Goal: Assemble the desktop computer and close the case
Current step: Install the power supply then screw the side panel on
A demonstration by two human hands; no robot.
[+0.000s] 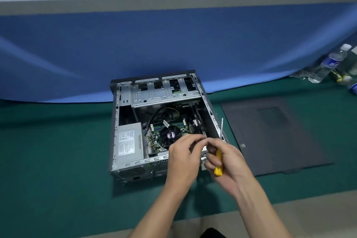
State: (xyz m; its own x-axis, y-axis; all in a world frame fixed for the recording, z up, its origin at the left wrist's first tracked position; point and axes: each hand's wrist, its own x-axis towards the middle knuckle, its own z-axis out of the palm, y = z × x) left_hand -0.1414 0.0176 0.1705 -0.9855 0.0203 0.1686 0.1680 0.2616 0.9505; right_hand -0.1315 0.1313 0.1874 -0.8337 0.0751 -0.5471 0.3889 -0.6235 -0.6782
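Observation:
An open desktop case (123, 102) lies on its side on the green mat, showing the grey power supply (129, 144), the black CPU fan (170, 135) and the metal drive cage (164, 92). My right hand (229, 162) grips a yellow-handled screwdriver (219, 160) with its shaft pointing up. Just left of it, my left hand (183, 156) pinches something small and pale at its fingertips over the case's near right corner; what it is I cannot tell. The dark side panel (276, 137) lies flat to the right of the case.
A blue cloth (173, 44) hangs behind the case. Plastic water bottles (328, 63) lie at the far right. The green mat (58, 150) stretches left and in front of the case, with a beige edge nearest me.

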